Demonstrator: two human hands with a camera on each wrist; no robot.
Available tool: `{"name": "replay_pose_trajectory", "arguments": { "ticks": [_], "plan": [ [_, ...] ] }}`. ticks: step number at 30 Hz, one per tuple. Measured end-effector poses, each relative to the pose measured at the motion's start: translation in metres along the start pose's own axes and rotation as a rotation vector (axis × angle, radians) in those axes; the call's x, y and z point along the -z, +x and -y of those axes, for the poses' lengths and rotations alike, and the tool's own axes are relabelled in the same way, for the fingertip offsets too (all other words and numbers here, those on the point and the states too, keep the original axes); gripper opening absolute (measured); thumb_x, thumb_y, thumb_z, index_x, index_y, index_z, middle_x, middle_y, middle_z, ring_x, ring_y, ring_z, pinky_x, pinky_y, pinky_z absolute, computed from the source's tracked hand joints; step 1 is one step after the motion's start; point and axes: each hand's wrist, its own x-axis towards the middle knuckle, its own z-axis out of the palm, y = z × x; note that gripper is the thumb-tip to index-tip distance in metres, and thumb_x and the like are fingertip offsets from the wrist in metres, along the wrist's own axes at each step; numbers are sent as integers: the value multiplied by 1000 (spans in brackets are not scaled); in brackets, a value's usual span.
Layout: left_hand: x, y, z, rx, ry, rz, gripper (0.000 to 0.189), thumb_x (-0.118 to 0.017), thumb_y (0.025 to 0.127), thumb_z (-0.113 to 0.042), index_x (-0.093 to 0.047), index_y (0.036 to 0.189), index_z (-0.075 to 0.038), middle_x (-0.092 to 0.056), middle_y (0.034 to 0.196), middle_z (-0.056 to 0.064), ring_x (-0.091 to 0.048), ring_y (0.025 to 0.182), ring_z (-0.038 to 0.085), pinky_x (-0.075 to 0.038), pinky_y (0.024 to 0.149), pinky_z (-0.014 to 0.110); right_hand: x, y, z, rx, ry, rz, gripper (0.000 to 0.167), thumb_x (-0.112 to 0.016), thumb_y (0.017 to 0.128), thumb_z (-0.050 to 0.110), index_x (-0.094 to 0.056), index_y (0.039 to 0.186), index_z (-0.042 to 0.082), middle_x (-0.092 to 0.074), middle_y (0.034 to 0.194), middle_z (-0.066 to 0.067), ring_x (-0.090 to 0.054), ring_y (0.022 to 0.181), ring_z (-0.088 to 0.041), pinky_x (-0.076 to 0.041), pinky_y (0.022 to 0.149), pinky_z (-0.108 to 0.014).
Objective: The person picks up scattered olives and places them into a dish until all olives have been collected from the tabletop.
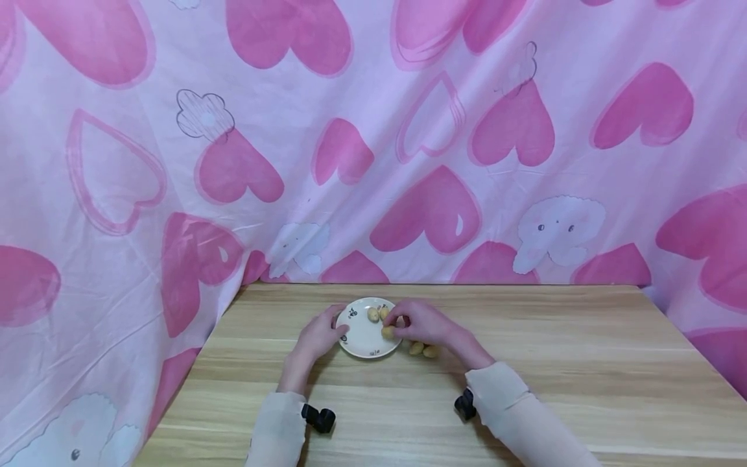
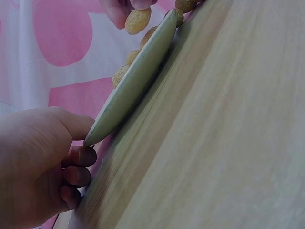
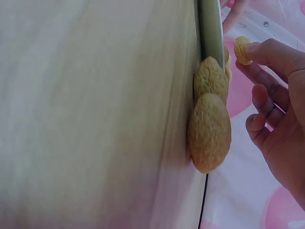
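Note:
A white round plate (image 1: 366, 340) with small dark drawings lies on the table. My left hand (image 1: 318, 334) grips its left rim, thumb on top and fingers curled below, as the left wrist view shows. My right hand (image 1: 428, 322) pinches a small yellow-brown potato-like piece (image 2: 138, 20) between thumb and fingertips, held above the plate's right side. Similar pieces (image 1: 373, 314) sit on the plate toward its far side, partly hidden by the right hand. Two more wrinkled oval pieces (image 3: 209, 133) lie on the table just right of the plate, beneath the right hand.
The wooden table (image 1: 554, 376) stretches to both sides and toward me. Behind it hangs a pink curtain (image 1: 408, 194) with hearts, which also drapes along the sides. Black wrist cameras (image 1: 318, 419) sit at both cuffs.

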Motion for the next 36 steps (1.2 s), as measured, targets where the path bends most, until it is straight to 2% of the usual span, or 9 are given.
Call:
{"name": "replay_pose_trajectory", "arguments": {
  "ticks": [4,10,17,24,26,31,33,36],
  "plan": [
    [0,-1,0,-6,1,-3,55,-66,93,-26,-51,144,-14,-69,107,11,-62,102,26,-48,95,51,-3,2,3,59,-26,16,17,-72,87,13,-77,102,19,-67,94,6,-59,82,-14,-47,74,-22],
    [1,-2,-1,11,-27,0,55,-66,93,-26,-50,145,-15,-67,125,14,-60,118,30,-44,104,53,-9,7,7,111,-62,56,19,-70,87,13,-76,104,18,-65,88,6,-58,81,-14,-45,73,-20],
    [1,-1,1,-5,-29,-6,55,-66,93,-26,-51,145,-14,-65,130,15,-59,123,33,-43,105,53,-15,10,12,75,-71,118,14,-73,89,17,-77,103,20,-68,97,10,-58,88,-11,-47,82,-24],
    [-1,0,2,-21,-12,-5,55,-66,93,-25,-51,144,-13,-68,122,13,-62,113,30,-46,100,53,-20,9,11,67,-63,139,12,-72,90,17,-76,100,20,-68,95,10,-60,87,-10,-48,80,-22],
    [-1,1,2,-20,-10,-7,55,-66,93,-26,-51,144,-13,-68,123,13,-62,115,30,-46,101,52,-20,8,12,68,-52,140,12,-72,90,16,-76,100,19,-68,95,9,-60,87,-9,-48,80,-21],
    [-1,1,1,-16,-6,4,55,-66,93,-26,-51,144,-13,-69,114,10,-62,104,25,-48,96,50,-12,1,16,-18,61,106,12,-72,90,16,-75,101,19,-68,97,9,-59,85,-10,-50,74,-23],
    [-1,1,1,-4,-9,8,55,-66,93,-26,-51,145,-14,-69,109,9,-61,100,24,-48,95,50,-8,-3,16,-49,98,66,12,-72,91,17,-75,102,18,-68,96,9,-57,82,-10,-50,71,-24],
    [-1,1,1,17,-13,6,56,-66,93,-28,-50,146,-16,-69,111,9,-62,104,24,-48,98,50,-6,-8,12,-57,109,-8,11,-69,93,18,-75,103,19,-68,95,9,-55,79,-10,-48,69,-24]
  ]
}}
